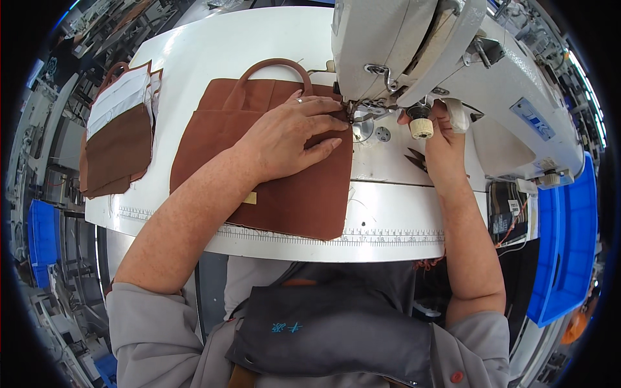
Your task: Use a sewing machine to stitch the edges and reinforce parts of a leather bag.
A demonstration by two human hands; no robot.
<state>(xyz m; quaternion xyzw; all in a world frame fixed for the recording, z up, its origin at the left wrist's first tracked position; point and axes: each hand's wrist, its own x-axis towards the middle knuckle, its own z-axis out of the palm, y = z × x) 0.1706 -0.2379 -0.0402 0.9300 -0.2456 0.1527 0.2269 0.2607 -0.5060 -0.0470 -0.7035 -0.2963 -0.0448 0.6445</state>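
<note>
A flat brown fabric bag piece (265, 200) with a looped handle lies on the white sewing table. My left hand (294, 136) rests on it with fingers stretched out, fingertips beside the needle and presser foot (350, 113) of the sewing machine (517, 97). My right hand (443, 136) is raised at the machine head, right of the needle, by a cream knob (421, 128). Its fingertips are partly hidden by machine parts, so I cannot tell whether they hold anything. Black scissors (415, 159) lie left of my right wrist.
A stack of brown and white fabric pieces (116, 145) sits at the left of the table (162, 52). Blue bins (563, 252) stand at the right, others (42, 246) at far left. A dark pouch (504, 210) lies by the machine's right base. A printed ruler runs along the front edge.
</note>
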